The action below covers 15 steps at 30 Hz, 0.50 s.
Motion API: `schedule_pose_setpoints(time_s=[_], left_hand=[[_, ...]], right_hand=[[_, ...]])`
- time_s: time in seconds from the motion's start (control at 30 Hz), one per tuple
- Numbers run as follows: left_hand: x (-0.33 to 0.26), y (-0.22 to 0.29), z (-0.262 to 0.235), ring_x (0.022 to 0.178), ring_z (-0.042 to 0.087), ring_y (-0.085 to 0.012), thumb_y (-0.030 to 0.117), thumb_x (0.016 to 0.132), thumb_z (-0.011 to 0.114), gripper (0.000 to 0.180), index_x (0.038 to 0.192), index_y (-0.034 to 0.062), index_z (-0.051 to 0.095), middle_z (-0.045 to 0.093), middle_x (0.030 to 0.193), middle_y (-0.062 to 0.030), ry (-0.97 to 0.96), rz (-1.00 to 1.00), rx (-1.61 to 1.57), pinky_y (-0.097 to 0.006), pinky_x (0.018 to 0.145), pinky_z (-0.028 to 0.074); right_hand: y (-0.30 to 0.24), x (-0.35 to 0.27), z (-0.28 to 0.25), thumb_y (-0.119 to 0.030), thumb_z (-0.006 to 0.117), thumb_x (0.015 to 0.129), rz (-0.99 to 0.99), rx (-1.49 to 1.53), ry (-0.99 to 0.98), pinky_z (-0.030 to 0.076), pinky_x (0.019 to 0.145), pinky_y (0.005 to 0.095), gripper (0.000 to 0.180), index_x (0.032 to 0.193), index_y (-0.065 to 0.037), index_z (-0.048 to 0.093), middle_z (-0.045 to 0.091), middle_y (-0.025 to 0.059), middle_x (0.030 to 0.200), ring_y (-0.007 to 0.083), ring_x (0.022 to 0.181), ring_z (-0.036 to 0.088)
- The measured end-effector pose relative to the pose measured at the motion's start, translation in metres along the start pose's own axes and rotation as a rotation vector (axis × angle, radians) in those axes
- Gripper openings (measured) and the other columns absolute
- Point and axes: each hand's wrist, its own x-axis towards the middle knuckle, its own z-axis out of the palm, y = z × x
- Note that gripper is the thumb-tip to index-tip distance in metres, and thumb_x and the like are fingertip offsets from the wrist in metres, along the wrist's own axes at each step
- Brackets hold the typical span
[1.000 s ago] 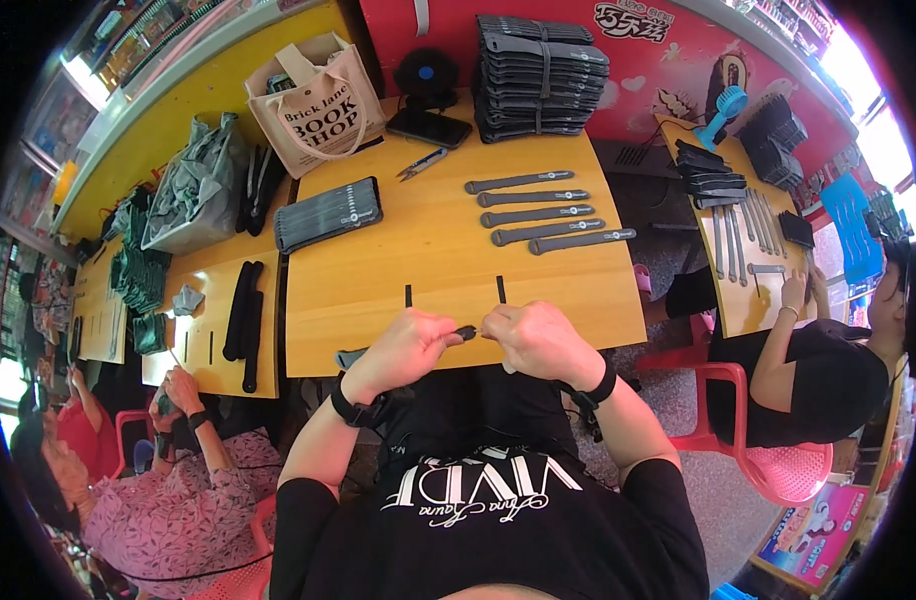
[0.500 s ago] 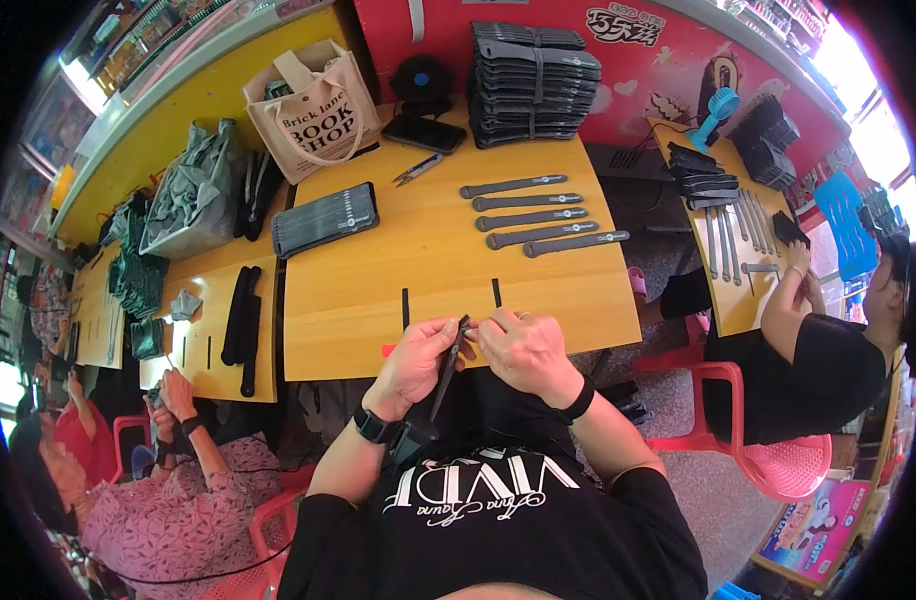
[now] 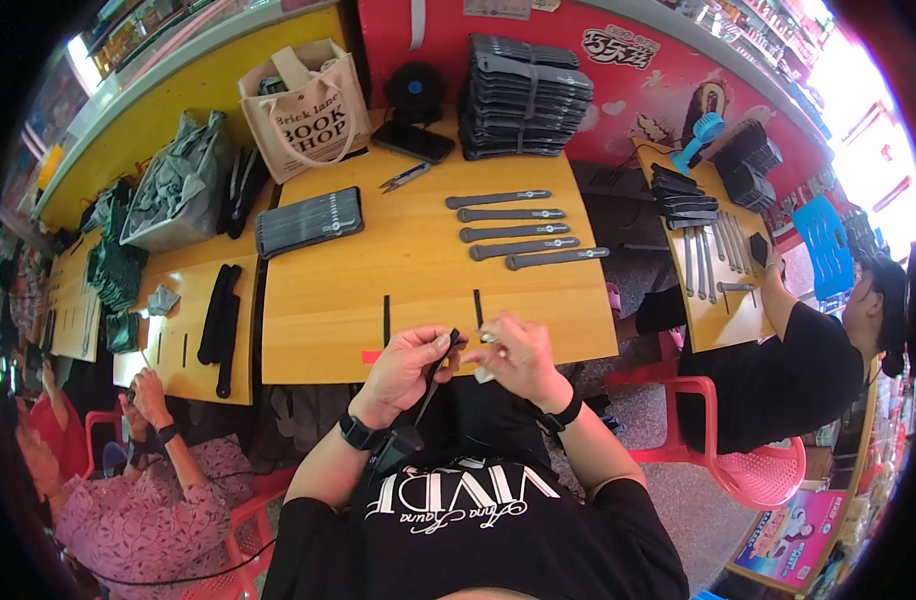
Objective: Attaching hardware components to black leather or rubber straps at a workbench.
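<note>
My left hand (image 3: pixel 413 370) is closed on a narrow dark strap (image 3: pixel 428 392) at the table's near edge. The strap's top end sticks out between thumb and fingers, and its lower part hangs toward my lap. My right hand (image 3: pixel 523 360) is held just to the right, apart from the strap, with its fingers curled together. A small whitish bit shows below those fingertips, too blurred to name. Beyond my hands, several grey straps (image 3: pixel 518 230) with pale printed marks lie in a row on the table. A flat bundle of grey straps (image 3: pixel 310 222) lies to their left.
A tall tied stack of dark straps (image 3: pixel 526 95) stands at the back of the wooden table (image 3: pixel 328 310). Near it are blue-handled thread snips (image 3: pixel 406 177), a black phone (image 3: pixel 413 142) and a cloth tote bag (image 3: pixel 308 115). Black strips mark the tabletop. Co-workers sit at both sides.
My right hand has come away from the strap, up and slightly right of my left hand. My left hand still grips the strap. The whole view has shifted slightly.
</note>
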Motion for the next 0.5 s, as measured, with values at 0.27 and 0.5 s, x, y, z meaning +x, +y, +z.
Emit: schedule_pose_setpoints(time_s=[0.27,0.5], left_hand=[[-0.011,0.0,0.002,0.072,0.056,-0.0111,0.021,0.096,0.055,0.023,0.101,0.0009,0.064,0.062,0.084,-0.0028,-0.078,-0.111,0.032,-0.023,0.058,0.04],[-0.007,0.003,0.003,0.069,0.053,-0.0112,0.021,0.094,0.057,0.023,0.102,0.0012,0.064,0.062,0.085,-0.0036,0.005,-0.068,-0.026,-0.023,0.055,0.039]], right_hand=[[-0.017,0.01,0.0,-0.007,0.074,0.071,-0.348,-0.226,-0.015,0.038,0.04,0.0322,0.018,0.077,-0.008,0.056,0.048,0.0039,0.065,0.021,0.048,0.053],[-0.021,0.001,0.017,-0.002,0.073,0.072,-0.182,-0.069,0.112,0.039,0.041,0.0335,0.017,0.079,-0.003,0.058,0.051,0.007,0.065,0.0231,0.048,0.053]])
